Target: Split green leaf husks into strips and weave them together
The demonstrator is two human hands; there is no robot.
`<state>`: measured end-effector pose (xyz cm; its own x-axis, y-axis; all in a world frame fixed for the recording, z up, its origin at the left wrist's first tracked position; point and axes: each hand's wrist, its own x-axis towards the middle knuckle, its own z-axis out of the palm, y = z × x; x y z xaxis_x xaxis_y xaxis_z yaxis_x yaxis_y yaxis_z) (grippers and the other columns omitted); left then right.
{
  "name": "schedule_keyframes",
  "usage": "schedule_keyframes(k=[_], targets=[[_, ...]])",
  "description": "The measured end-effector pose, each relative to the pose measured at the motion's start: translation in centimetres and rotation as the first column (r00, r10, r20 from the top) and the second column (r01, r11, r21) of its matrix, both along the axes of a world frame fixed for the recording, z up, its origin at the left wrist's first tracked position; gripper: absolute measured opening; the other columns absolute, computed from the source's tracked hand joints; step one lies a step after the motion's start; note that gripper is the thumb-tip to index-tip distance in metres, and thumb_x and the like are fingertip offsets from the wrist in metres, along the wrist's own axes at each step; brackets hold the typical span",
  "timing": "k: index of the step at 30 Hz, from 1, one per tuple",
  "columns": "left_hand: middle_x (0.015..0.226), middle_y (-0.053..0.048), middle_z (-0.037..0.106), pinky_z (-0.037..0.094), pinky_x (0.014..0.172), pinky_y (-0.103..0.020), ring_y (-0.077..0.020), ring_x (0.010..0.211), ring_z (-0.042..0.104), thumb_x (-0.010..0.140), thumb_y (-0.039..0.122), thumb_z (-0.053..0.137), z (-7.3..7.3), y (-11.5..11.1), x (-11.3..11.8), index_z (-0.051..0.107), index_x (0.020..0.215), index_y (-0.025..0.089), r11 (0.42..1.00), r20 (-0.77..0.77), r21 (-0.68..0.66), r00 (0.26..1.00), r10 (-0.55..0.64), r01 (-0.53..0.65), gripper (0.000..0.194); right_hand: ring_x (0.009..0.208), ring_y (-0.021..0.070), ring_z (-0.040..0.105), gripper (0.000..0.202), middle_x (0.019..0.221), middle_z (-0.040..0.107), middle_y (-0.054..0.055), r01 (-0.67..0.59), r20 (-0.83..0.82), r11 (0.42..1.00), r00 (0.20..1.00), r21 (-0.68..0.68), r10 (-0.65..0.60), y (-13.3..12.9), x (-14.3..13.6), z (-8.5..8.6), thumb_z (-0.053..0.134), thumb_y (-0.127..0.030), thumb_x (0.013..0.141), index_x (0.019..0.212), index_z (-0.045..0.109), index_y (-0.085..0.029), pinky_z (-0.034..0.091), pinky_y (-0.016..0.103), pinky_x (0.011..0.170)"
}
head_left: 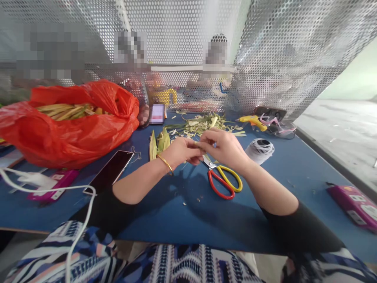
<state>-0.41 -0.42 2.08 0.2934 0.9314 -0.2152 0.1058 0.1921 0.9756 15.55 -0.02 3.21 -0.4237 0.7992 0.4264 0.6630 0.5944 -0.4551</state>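
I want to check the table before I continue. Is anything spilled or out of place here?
Yes. Green leaf scraps are strewn on the table behind both hands, and small crumbs lie beside the scissors. Nothing looks damaged.

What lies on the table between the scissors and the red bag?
In the head view, the left hand and forearm cross that stretch, with a few leaf strips and a dark phone nearer the red bag; scissors.
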Motion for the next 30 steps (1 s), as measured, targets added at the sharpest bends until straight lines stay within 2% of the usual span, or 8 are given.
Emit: schedule_keyframes(k=[2,5,9,14,16,19,24,30], targets=[[0.052,0.001,0.064,0.050,0.050,-0.020,-0.0073,0.043,0.057,0.073,0.003,0.069,-0.1,-0.2,0.2,0.066,0.061,0.011,1.000,-0.034,-0.004,0.999,-0.027,0.027,0.015,0.064,0.0117,0.048,0.012,0.074,0.057,0.001,-0.001,0.050,1.000,0.999,0.020,0.000,0.0,0.0,0.0,0.061,-0.021,0.076,0.065,0.060,-0.018,0.032,0.025,0.060],[0.052,0.001,0.065,0.050,0.050,-0.019,-0.0066,0.043,0.057,0.072,0.003,0.070,-0.4,-0.3,0.4,0.068,0.063,0.011,0.997,-0.052,-0.008,0.996,-0.078,0.078,0.013,0.061,0.0105,0.046,0.011,0.069,0.056,-0.001,-0.008,0.019,0.996,1.000,-0.085,0.010,0.2,0.1,-0.1,0.060,-0.017,0.071,0.060,0.057,-0.018,0.032,0.025,0.059],[0.055,-0.001,0.067,0.052,0.053,-0.020,-0.0077,0.045,0.059,0.068,0.008,0.075,-0.9,-0.1,0.3,0.069,0.064,0.011,0.988,-0.031,-0.039,0.988,-0.149,0.148,0.008,0.056,0.0094,0.042,0.014,0.058,0.050,-0.004,-0.022,-0.162,0.975,0.987,-0.221,-0.015,0.7,0.0,-0.3,0.058,-0.022,0.075,0.062,0.054,-0.018,0.030,0.025,0.055],[0.056,-0.002,0.068,0.052,0.052,-0.020,-0.0085,0.046,0.060,0.062,0.014,0.080,-1.7,-0.2,0.4,0.070,0.062,0.013,0.961,-0.053,-0.046,0.960,-0.274,0.272,0.011,0.051,0.0092,0.041,0.019,0.055,0.051,-0.004,0.037,-0.267,0.978,0.959,-0.206,-0.093,0.9,-0.3,-0.6,0.052,-0.024,0.083,0.064,0.047,-0.020,0.031,0.026,0.053],[0.056,-0.002,0.068,0.052,0.050,-0.019,-0.0092,0.047,0.061,0.061,0.016,0.082,-2.1,-0.3,0.5,0.070,0.061,0.013,0.940,-0.066,-0.049,0.938,-0.339,0.337,0.012,0.047,0.0088,0.044,0.019,0.055,0.055,-0.004,0.013,-0.374,0.967,0.921,-0.253,-0.110,0.9,-0.4,-0.6,0.050,-0.025,0.086,0.068,0.045,-0.022,0.034,0.025,0.052],[0.056,-0.003,0.068,0.051,0.048,-0.018,-0.0098,0.048,0.062,0.060,0.017,0.082,-2.6,-0.5,0.7,0.070,0.059,0.014,0.915,-0.070,-0.053,0.912,-0.404,0.401,0.012,0.047,0.0099,0.053,0.019,0.060,0.059,-0.003,-0.025,-0.552,0.951,0.819,-0.307,-0.156,1.0,-0.5,-0.6,0.049,-0.031,0.091,0.074,0.043,-0.023,0.041,0.026,0.052],[0.056,-0.003,0.068,0.051,0.049,-0.019,-0.0095,0.049,0.061,0.059,0.018,0.082,-2.6,-0.4,0.6,0.073,0.065,0.014,0.923,-0.030,-0.056,0.924,-0.382,0.380,0.012,0.061,0.0129,0.064,0.020,0.066,0.061,-0.002,-0.047,-0.659,0.961,0.737,-0.272,-0.150,0.9,-0.8,-0.8,0.050,-0.037,0.092,0.079,0.041,-0.024,0.048,0.027,0.061],[0.061,-0.004,0.070,0.052,0.054,-0.021,-0.0099,0.052,0.061,0.058,0.022,0.085,-2.2,-0.4,0.6,0.075,0.070,0.014,0.950,0.017,-0.056,0.951,-0.308,0.308,0.018,0.067,0.0131,0.067,0.017,0.069,0.063,-0.002,-0.100,-0.653,0.971,0.755,-0.215,-0.066,1.5,-0.8,-1.8,0.048,-0.034,0.091,0.080,0.040,-0.024,0.052,0.029,0.070]])
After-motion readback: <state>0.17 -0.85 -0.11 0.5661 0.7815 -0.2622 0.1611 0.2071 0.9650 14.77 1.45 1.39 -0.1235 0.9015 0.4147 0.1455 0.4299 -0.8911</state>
